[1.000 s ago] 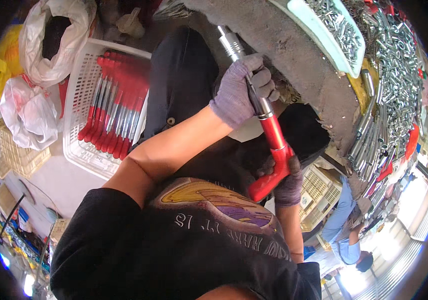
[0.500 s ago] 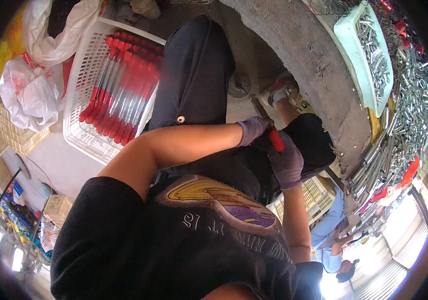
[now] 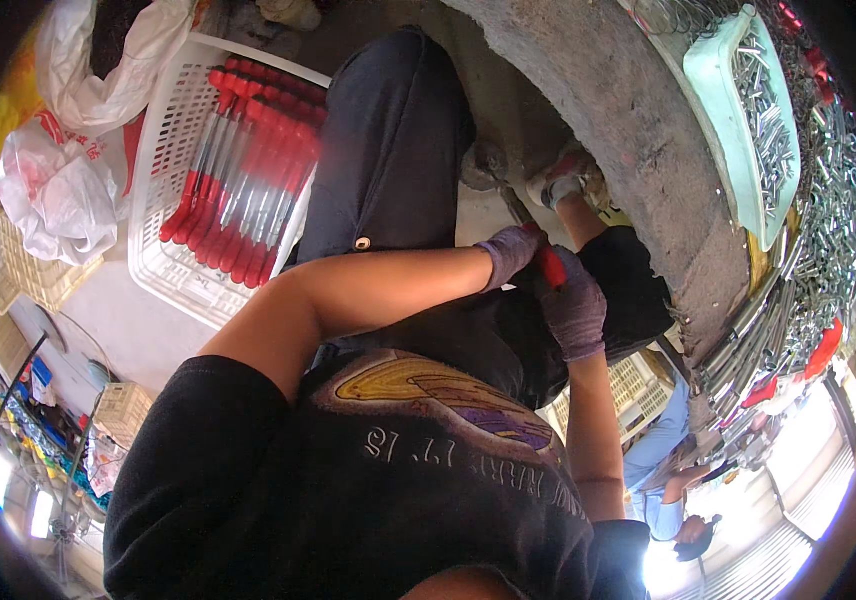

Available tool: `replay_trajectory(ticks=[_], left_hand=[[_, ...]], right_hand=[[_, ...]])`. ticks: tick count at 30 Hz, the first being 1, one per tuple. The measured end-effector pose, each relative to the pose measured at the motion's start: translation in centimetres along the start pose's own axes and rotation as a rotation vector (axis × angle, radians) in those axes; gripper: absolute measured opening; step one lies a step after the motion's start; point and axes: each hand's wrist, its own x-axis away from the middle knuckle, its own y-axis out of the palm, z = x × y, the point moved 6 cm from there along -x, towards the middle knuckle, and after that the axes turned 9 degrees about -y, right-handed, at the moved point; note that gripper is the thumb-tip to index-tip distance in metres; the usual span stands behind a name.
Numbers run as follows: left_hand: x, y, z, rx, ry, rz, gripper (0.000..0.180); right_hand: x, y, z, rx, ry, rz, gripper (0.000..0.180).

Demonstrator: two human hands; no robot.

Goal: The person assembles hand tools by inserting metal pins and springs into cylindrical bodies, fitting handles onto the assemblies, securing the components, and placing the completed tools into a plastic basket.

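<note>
My left hand (image 3: 511,254), in a purple-grey knitted glove, is closed around a long tool near the join of its metal shaft (image 3: 518,207) and red handle (image 3: 552,268). The shaft points away from me, up and to the left. Gloved alike, my right hand (image 3: 574,305) is closed at the red handle's near end, just right of the left hand. Fingers and gloves hide part of the handle, and the tool's exact kind is unclear. Both hands are over my lap, between my knees.
Left of my leg, a white plastic basket (image 3: 160,140) holds several red-ended metal tools. A pale green tray (image 3: 718,110) of small metal pins stands at right, beyond a rough grey ledge (image 3: 638,130), near piles of metal parts (image 3: 828,220). Another person (image 3: 666,505) is at lower right.
Both hands have risen slightly, the left one also shifting a little right. The tool has tilted, and more of its metal shaft shows beyond my left hand.
</note>
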Motion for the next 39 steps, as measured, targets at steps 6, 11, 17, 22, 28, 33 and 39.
replay_trajectory(ticks=[6, 11, 17, 22, 28, 33, 39], left_hand=[[5.6, -1.9, 6.1, -0.137, 0.846, 0.288, 0.034], [14.9, 3.8, 9.1, -1.024, 1.633, 0.169, 0.033], [20.9, 6.1, 7.8, -0.905, 1.814, -0.015, 0.036], [10.8, 4.9, 5.5, -1.341, 1.694, 0.059, 0.03], [12.1, 6.0, 7.1, -1.189, 1.254, -0.139, 0.026], [3.9, 4.3, 5.0, -1.347, 1.497, -0.119, 0.031], [-4.9, -1.5, 7.1, 0.044, 0.475, -0.186, 0.03]], right_hand=[[-4.0, 0.1, -0.8, 0.055, 0.108, -0.168, 0.037], [-4.5, 1.7, 2.5, 0.212, 0.146, -0.197, 0.042], [1.1, 1.3, 4.0, 0.201, 0.136, -0.018, 0.042], [-3.7, 3.3, 2.5, 0.265, 0.117, 0.219, 0.042], [-0.7, 3.8, 4.6, 0.299, 0.057, 0.333, 0.042], [-3.7, 4.6, 3.7, 0.324, -0.044, 0.4, 0.042], [-4.9, -1.3, 1.3, 0.412, -0.192, 0.499, 0.041]])
